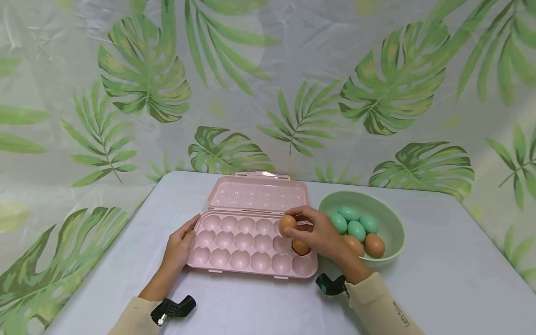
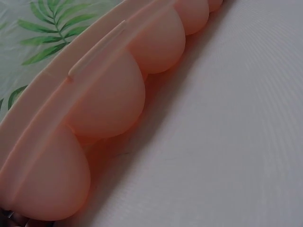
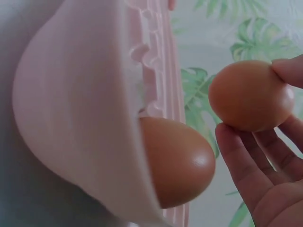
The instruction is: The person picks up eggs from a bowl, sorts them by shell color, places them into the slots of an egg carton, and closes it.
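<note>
There's the desk (image 1: 234, 307), and on it the pink egg tray (image 1: 240, 260), lid open, looking light and stiff, best steadied by the rim. The left hand (image 1: 180, 243) touches its left edge; whether it grips, I can't tell. And the right hand (image 1: 320, 232) reaches over the far right end, thumb and fingertips pinching a brown egg (image 1: 286, 226) above the pockets: probably light, smooth, brittle, wanting gentle pressure round its middle!

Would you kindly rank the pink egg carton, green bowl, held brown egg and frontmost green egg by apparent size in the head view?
1. Pink egg carton
2. Green bowl
Unranked: held brown egg and frontmost green egg look nearly alike.
</note>
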A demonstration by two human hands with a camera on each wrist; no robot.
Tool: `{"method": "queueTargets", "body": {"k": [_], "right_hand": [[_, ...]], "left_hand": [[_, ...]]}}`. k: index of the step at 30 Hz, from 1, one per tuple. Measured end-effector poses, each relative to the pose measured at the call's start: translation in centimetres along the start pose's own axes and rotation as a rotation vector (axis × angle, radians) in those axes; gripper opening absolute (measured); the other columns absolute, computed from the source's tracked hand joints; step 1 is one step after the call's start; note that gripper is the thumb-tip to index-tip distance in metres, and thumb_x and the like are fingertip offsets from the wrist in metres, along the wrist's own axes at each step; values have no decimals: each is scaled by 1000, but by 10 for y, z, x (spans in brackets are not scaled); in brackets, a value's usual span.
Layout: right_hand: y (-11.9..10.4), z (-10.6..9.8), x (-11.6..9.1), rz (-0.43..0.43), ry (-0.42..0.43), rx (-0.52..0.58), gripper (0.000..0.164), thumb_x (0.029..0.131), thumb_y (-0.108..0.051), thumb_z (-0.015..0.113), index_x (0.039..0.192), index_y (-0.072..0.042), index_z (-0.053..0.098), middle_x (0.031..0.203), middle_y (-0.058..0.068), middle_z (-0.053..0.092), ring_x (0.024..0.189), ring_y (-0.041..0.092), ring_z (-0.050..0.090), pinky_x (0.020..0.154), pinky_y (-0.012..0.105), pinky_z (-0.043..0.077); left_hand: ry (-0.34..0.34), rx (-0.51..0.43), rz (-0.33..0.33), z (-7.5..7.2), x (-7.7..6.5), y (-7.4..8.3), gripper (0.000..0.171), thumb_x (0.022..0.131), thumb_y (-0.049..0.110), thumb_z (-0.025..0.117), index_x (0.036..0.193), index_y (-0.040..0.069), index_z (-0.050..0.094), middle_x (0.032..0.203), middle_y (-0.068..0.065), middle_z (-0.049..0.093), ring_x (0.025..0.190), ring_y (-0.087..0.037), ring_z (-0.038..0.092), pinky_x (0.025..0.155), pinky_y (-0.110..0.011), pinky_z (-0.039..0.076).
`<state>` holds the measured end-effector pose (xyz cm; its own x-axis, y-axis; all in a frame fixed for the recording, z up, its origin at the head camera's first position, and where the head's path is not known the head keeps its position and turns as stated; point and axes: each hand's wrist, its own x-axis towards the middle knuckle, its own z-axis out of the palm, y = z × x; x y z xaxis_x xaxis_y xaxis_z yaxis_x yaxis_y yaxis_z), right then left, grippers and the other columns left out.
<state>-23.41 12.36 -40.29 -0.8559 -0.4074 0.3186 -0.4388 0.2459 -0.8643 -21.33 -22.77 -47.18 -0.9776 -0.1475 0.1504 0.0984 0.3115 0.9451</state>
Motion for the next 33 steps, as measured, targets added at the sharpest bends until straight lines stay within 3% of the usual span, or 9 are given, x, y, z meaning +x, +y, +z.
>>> {"method": "queueTargets", "body": {"k": [6, 21, 28, 33], "right_hand": [[11, 7, 0, -4, -9, -18, 37, 82, -16, 78, 116, -7, 65, 111, 7, 65, 99, 27, 65, 86, 32, 55], [27, 23, -1, 25, 38, -38, 38, 81, -23, 79, 115, -10, 66, 110, 1, 66, 99, 17, 66, 86, 40, 55], [33, 27, -1, 13, 52, -63, 36, 82, -21, 78, 114, -10, 66, 110, 1, 66, 101, 18, 66, 84, 32, 55], [33, 28, -2, 10, 79, -107, 35, 81, -19, 78, 112, -10, 67, 107, 0, 68, 96, 16, 66, 81, 33, 56]], "left_hand": [[-4, -58, -46, -4, -1, 0, 43, 100, 5, 39, 143, 2, 44, 148, -9, 43, 140, -18, 32, 101, -3, 26], [30, -143, -79, -3, 0, 2, 43, 99, 2, 39, 141, -1, 47, 145, -11, 46, 137, -16, 36, 103, -9, 32], [34, -157, -91, -2, 0, 2, 42, 99, 3, 39, 140, 0, 47, 145, -11, 46, 137, -16, 37, 103, -10, 32], [33, -171, -90, -1, 0, 2, 42, 99, 2, 40, 140, -1, 47, 145, -12, 46, 136, -17, 37, 103, -11, 33]]}}
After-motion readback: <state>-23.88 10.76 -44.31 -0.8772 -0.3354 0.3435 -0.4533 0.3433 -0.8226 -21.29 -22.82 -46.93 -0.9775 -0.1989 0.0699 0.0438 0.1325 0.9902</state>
